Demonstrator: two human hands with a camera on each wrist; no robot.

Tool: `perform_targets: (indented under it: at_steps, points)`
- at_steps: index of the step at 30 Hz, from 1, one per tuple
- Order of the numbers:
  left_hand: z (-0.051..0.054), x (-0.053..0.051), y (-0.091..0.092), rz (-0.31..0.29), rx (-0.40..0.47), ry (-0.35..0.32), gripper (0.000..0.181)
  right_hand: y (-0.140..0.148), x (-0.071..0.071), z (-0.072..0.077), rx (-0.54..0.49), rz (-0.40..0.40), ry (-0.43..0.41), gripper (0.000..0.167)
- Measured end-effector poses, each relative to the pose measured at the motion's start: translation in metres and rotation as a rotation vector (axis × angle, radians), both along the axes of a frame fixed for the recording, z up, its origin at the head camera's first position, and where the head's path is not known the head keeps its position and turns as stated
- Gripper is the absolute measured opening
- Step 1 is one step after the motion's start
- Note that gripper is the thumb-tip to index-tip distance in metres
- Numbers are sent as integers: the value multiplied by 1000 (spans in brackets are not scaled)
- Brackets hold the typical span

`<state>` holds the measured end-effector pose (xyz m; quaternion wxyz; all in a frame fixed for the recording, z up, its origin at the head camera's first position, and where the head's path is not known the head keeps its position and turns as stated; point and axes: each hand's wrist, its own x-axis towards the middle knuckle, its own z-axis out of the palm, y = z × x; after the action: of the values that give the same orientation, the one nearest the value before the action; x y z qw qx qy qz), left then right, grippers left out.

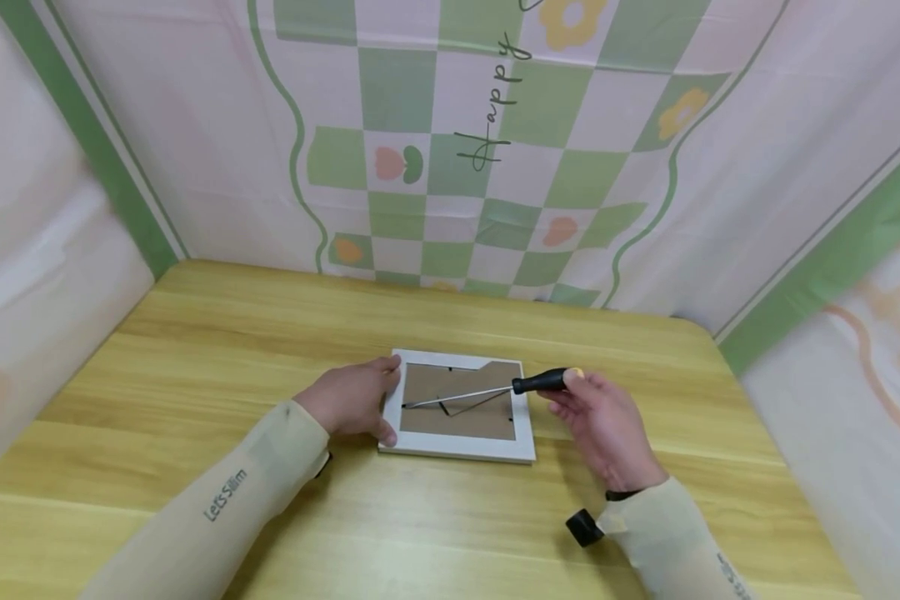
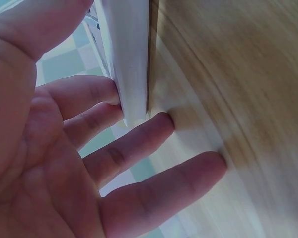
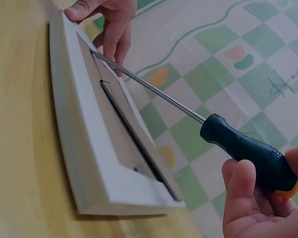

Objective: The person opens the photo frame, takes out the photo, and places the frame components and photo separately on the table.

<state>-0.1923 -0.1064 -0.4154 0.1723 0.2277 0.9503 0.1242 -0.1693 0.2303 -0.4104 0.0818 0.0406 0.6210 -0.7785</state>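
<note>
On the surface (image 1: 435, 533), the frame (image 1: 457, 447) lies back up with its backing (image 1: 480, 425) seated, the left hand (image 1: 352, 396) bracing one side with extended fingers, the right hand (image 1: 607, 425) gripping the screwdriver (image 1: 542, 382), tip at a tab (image 1: 403, 406), tab work apparently unfinished.

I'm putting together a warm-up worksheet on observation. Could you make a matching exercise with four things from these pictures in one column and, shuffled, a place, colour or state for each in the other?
Column one
1. left hand
2. right hand
3. frame
4. backing board

Column two
A. brown, inside a white border
B. holding the screwdriver by its dark handle
C. white, on the wood-grained table
D. touching one end of the frame

Right pairs: 1-D, 2-B, 3-C, 4-A
</note>
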Motion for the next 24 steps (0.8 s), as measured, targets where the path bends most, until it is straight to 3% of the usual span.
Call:
perform_targets:
  at_steps: [16,24]
  points:
    - [0,0,0,3,2,-2,98,-18,-1,19,128,-47,76,29]
    - [-1,0,0,4,1,-5,99,-25,-2,26,273,-65,119,34]
